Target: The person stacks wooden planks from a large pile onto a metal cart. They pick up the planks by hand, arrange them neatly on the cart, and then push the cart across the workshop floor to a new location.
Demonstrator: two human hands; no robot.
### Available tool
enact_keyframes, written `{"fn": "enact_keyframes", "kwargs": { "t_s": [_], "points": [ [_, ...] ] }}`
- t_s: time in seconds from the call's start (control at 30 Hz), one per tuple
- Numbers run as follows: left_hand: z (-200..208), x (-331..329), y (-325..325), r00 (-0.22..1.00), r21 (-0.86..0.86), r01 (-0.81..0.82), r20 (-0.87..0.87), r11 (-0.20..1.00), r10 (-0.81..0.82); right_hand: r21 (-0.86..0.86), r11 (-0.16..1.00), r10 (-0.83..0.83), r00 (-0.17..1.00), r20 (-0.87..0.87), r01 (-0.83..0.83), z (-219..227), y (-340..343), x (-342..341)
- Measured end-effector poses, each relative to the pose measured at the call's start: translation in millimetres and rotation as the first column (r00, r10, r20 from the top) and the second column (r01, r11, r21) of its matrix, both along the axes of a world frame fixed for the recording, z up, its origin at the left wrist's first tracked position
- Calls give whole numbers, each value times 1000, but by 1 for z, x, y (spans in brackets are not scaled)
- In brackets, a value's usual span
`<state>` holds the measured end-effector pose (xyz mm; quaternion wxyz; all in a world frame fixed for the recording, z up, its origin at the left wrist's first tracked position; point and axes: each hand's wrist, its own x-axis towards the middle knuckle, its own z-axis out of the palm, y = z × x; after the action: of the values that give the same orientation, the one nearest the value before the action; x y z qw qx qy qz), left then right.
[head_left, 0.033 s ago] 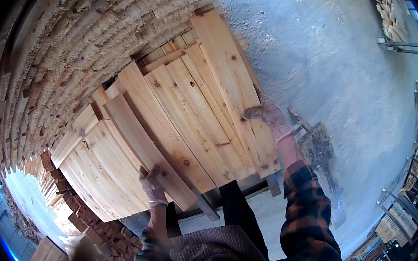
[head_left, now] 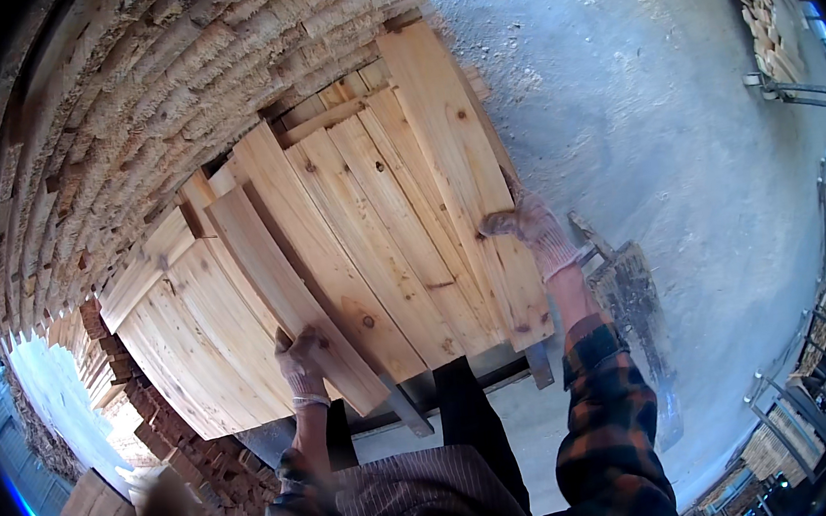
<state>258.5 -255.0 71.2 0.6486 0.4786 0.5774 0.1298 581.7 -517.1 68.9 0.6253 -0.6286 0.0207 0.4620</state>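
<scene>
My left hand, in a pale knitted glove, is closed on the near end of a narrow wooden board. That board lies at a slant on top of the other planks. My right hand, gloved the same way, grips the right edge of a wider knotty board, with the thumb over its upper face and the other fingers partly hidden. Between the two lie several pale planks side by side. More planks are laid left of my left hand.
A tall stack of rough-ended timber borders the far side. Metal supports show under the planks' near ends. A worn wooden piece lies on the grey floor beside my right arm. Reddish wood pieces are piled at lower left.
</scene>
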Motion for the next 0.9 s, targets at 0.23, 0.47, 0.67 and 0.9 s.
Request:
{"fn": "enact_keyframes", "kwargs": {
  "t_s": [0.23, 0.47, 0.67, 0.9],
  "points": [
    [-5, -3, 7, 1000, -51, -7, -13, 999, 6, -306, 952, 35, 997, 69, -12, 34, -34, 26],
    [-10, -6, 8, 1000, -31, 9, -23, 999, -10, -664, 726, 539, 749, 386, -180, 28, 38, -57],
    [-22, -19, 14, 997, -72, 3, 79, 997, 3, -773, 629, 655, 476, 587, 87, 38, 86, -116],
    [-14, -15, 12, 999, -43, 18, 42, 999, -16, -561, 816, 461, 425, 779, 142, 36, 11, -38]
  ]
}}
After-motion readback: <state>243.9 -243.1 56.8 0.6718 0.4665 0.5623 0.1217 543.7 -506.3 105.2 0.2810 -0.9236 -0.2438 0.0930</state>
